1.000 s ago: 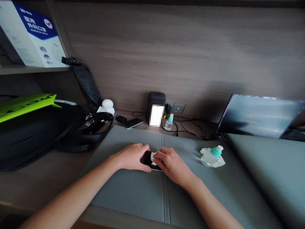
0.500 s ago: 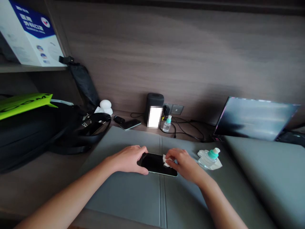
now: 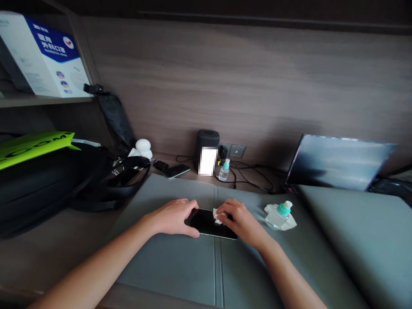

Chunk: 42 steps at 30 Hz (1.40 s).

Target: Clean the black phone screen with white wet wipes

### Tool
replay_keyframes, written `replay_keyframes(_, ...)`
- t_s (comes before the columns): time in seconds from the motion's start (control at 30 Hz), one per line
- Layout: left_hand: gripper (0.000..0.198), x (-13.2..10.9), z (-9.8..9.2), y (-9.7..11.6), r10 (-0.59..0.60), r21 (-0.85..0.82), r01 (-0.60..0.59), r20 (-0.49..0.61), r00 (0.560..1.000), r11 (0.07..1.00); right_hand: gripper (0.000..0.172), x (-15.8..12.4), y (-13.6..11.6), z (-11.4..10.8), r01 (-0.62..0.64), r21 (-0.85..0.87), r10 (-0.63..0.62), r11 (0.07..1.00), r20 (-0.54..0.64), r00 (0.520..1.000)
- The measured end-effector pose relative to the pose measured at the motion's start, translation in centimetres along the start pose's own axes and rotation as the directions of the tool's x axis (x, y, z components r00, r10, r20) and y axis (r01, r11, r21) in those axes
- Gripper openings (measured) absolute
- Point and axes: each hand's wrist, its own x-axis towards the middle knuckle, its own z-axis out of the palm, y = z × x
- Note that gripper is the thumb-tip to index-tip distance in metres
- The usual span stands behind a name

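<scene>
A black smartphone [image 3: 206, 224] lies screen up on the grey mat [image 3: 174, 262]. My left hand [image 3: 175, 219] grips its left end, thumb along the near edge and fingers at the far edge. Pinched in my right hand [image 3: 236, 216] is a crumpled white tissue [image 3: 216, 216], pressed against the screen right of the middle. To the right, a clear spray bottle with a teal collar [image 3: 279, 215] rests on a white tissue [image 3: 291, 223].
Behind the mat are a second phone [image 3: 176, 171], a black speaker [image 3: 206, 139], a smaller bottle [image 3: 224, 171] and loose cables [image 3: 257, 174]. A laptop [image 3: 337, 163] stands at right. A black backpack [image 3: 48, 184] and a mask box [image 3: 54, 60] are at left.
My right hand has slid the tissue left along the phone's screen. My left hand keeps its hold on the phone. The camera view has shifted slightly.
</scene>
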Motion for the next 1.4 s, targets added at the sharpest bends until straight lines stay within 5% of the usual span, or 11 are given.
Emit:
replay_keyframes(0.23, 0.057, 0.0, 0.0, -0.1, 0.008, 0.009, -0.008, -0.009, 1.000, 1.000, 0.007, -0.1, -1.1, 0.0, 0.129, 0.054, -0.133, 0.990, 0.071, 0.989)
replay_keyframes(0.47, 0.056, 0.0, -0.1, -0.1, 0.016, -0.007, -0.016, -0.007, 1.000, 1.000, 0.010, 0.2, -0.2, 0.3, 0.064, -0.033, -0.065, 0.997, -0.013, 0.998)
replay_keyframes(0.83, 0.045, 0.3, 0.5, -0.1, 0.018, 0.072, -0.014, -0.042, 0.999, 0.997, 0.015, 1.9, -5.2, 3.5, 0.196, -0.209, -0.206, 0.958, -0.030, 0.978)
replay_keyframes(1.13, 0.053, 0.2, 0.2, 0.0, 0.024, 0.058, -0.022, -0.047, 0.999, 0.998, 0.012, 2.0, -4.0, 3.0, 0.099, -0.226, -0.115, 0.969, -0.060, 0.992)
replay_keyframes(1.4, 0.046, 0.2, 0.2, 0.0, 0.020, 0.052, -0.018, -0.037, 0.999, 0.998, 0.018, 3.0, -4.7, 3.5, 0.164, -0.242, -0.178, 0.956, -0.039, 0.983)
